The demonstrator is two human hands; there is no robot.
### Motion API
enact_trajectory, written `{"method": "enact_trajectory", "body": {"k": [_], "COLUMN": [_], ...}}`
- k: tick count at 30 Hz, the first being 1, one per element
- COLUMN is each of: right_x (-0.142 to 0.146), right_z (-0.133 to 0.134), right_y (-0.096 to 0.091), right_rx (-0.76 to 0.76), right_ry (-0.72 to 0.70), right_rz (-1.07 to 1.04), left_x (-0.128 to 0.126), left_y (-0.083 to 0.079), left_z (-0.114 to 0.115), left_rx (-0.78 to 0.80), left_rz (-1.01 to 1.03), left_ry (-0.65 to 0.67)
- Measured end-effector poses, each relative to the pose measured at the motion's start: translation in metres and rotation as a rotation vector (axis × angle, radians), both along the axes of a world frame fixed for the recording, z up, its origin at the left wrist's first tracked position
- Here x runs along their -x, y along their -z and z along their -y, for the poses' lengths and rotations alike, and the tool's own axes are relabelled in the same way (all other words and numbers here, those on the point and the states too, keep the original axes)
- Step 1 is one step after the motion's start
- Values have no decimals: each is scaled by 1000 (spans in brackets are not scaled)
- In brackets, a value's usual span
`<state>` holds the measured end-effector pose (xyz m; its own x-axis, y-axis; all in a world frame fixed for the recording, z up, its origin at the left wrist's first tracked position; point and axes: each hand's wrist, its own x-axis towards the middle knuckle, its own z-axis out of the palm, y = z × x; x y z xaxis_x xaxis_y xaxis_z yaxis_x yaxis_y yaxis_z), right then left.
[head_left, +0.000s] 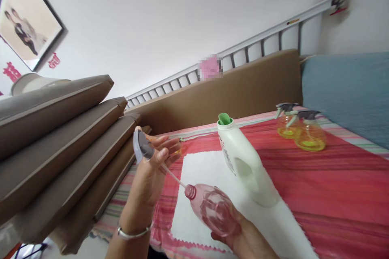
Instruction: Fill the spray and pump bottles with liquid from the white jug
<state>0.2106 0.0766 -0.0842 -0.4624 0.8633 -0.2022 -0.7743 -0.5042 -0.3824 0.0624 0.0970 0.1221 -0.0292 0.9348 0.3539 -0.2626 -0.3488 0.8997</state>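
My left hand (156, 166) is closed on a grey trigger spray head (142, 145), thumb and palm about its collar and the other fingers stretched out. A thin clear tube (174, 175) runs from it toward a see-through pink bottle (209, 206), with its end at the bottle's neck; whether it is inside, I cannot tell. My right hand (243, 230) is wrapped round the base of this tilted bottle, which looks empty. Close by on the right stands a pale green detergent jug (252, 166) with its cap off and a green spout showing.
Two spray bottles with yellow liquid (310, 135) stand at the right on the red striped cloth (328, 186). A white cloth (191, 170) lies under the jug. Brown cushions (60, 141) are stacked at the left, and a brown headrest (243, 89) lines the back.
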Motion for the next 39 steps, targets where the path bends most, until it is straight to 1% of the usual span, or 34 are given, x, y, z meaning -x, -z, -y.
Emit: {"method": "enact_trajectory", "body": {"k": [2,5,8,11,13,16,18,23,29,35,39], "right_x": [-1,-2,-3,-5,-6,-8,-9,-11,-10,-7,-4], "right_z": [2,2,2,1,1,0,-2,-5,-6,-5,-5], "right_y": [-2,-4,-6,-8,-9,-11,-12,-12,-11,-11,-9], "right_rx": [-14,-20,-22,-26,-27,-43,-62,-48,-44,-18,1], "right_ry": [1,7,20,33,37,45,58,78,86,80,49], "right_rz": [-17,-74,-113,-117,-116,-124,-117,-97,-133,-153,-131], "left_x": [-8,-21,-28,-28,-26,-22,-20,-17,-19,-17,-21], "left_y": [14,42,66,79,81,81,80,79,74,79,78], "left_z": [-1,-2,-2,-2,-3,-6,-7,-7,2,3,2], "left_rx": [3,24,111,209,232,214,214,227,219,188,197], "left_rz": [-26,-107,-255,-288,-267,-258,-246,-193,-238,-234,-154], "left_ry": [-23,-32,67,166,190,219,216,144,51,25,24]}}
